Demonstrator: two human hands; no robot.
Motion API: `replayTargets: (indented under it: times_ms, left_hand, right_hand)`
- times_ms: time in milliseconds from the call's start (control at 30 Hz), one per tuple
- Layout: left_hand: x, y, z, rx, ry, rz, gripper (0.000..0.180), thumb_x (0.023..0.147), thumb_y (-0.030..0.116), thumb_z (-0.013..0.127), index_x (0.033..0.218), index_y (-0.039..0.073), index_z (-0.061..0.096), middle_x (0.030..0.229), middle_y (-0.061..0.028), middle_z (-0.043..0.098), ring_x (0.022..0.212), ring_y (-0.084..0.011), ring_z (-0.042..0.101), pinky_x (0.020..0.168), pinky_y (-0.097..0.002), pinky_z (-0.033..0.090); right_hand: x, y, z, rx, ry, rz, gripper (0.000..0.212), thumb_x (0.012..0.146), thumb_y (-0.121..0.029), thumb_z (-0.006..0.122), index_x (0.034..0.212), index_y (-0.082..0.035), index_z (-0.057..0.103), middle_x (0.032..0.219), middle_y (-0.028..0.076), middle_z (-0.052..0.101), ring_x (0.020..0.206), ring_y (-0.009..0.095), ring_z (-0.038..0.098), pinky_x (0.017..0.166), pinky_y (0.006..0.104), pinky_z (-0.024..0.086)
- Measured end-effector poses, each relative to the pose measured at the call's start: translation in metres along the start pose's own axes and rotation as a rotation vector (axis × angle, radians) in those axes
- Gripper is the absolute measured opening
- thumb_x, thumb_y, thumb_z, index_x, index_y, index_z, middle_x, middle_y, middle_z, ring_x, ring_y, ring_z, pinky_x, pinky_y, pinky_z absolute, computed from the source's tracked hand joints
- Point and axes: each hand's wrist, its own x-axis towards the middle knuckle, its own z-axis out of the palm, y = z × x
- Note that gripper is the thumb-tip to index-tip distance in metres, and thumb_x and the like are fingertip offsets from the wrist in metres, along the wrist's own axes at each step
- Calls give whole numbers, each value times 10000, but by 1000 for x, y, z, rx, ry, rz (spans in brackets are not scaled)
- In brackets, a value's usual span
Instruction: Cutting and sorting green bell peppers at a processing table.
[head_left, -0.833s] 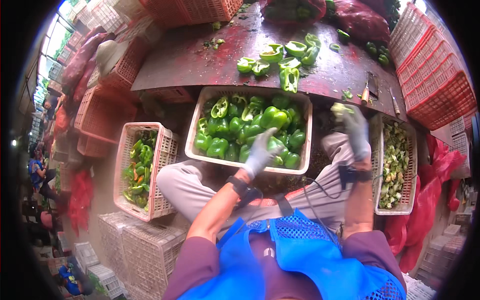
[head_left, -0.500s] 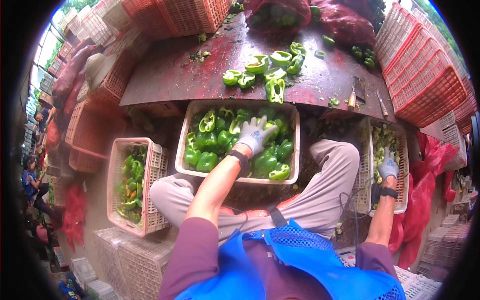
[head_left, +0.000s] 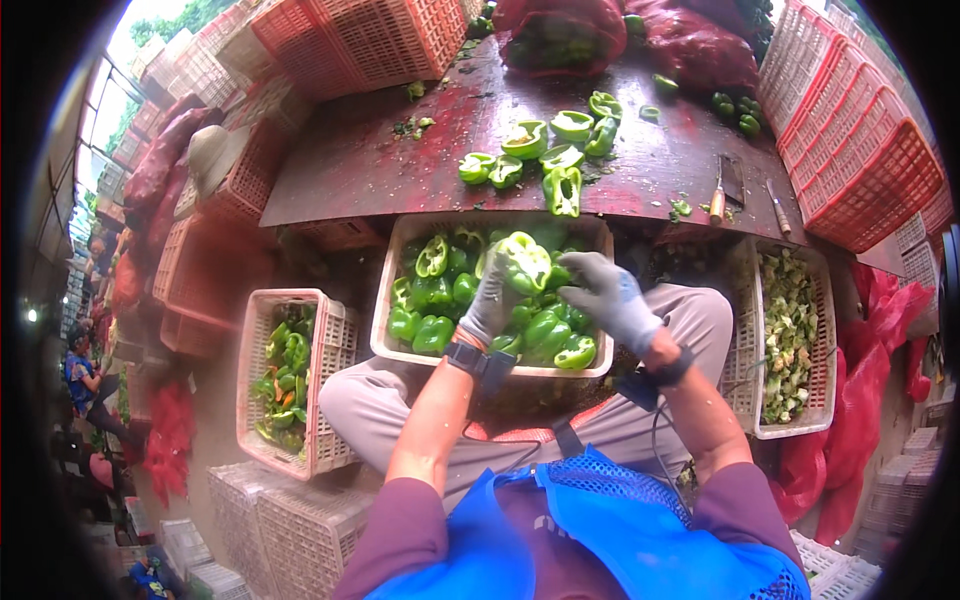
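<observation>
1. Currently, the person's gloved left hand [head_left: 487,308] is curled around a cut green pepper [head_left: 527,262], held above a pale crate [head_left: 410,356] of other peppers [head_left: 546,335], its whitish inside showing.
2. The gloved right hand [head_left: 615,302] hangs just to the pepper's right, fingers bent and parted, with nothing visible in its grasp (whether a fingertip touches the pepper is hard to judge).
3. Being hollow, the cut pepper is probably light, with a firm wall that should keep its shape under a modest grip but could crack if squeezed hard at the cut edge.
4. Its skin looks glossy, so it may well slip, though a gloved palm should add friction.
5. The best hold is likely around the outer wall, as the left hand has it, with pressure spread.
</observation>
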Motion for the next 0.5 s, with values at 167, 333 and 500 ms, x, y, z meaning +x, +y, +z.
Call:
replayTargets:
  times_ms: [167,333,500]
  left_hand:
    - [-29,7,27,413,127,156,909,880,640,722,1509,101,348,1341,-106,541,1168,-173,568,995,-337,502]
    - [-37,1,27,516,186,226,861,868,538,793,1489,113,376,1272,-85,557,1126,-176,560,942,-306,507]
    - [-40,-9,16,432,222,165,668,916,420,786,1414,109,466,1125,-37,595,925,-114,573,787,-258,515]
  right_hand:
    - [21,-2,45,-57,-182,40,382,884,-254,691,1220,-81,629,1135,197,661,1018,374,668,888,459,524]
    - [14,12,63,-135,-233,-23,371,891,-231,649,1228,-82,609,1099,205,665,1054,400,650,907,462,517]
    - [7,11,74,-2,-234,-25,348,844,-191,658,1173,-82,622,1056,184,674,1019,388,661,873,454,522]
